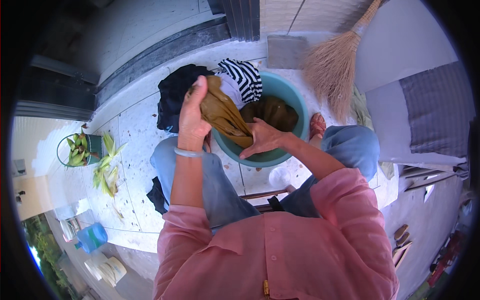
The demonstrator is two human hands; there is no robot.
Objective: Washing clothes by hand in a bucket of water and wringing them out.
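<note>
While the left hand (pixel 192 117) stands upright at the teal basin's (pixel 281 85) nine o'clock, gripping the ochre cloth's (pixel 220 109) upper end, fingers partly hidden, here's the right hand (pixel 266 138), forearm slanting in from four o'clock, thumb and fingers clasping the lower end! Cloth slopes over the basin, striped fabric (pixel 246 80) at eleven.

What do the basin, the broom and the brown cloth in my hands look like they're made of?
Basin: probably plastic, smooth and teal with a rounded rim. Broom: likely dried plant fibre, matt; thin straw-coloured strands fan out. Brown cloth: fabric, fibre unclear; soft folds, with a wet-looking sheen.
</note>
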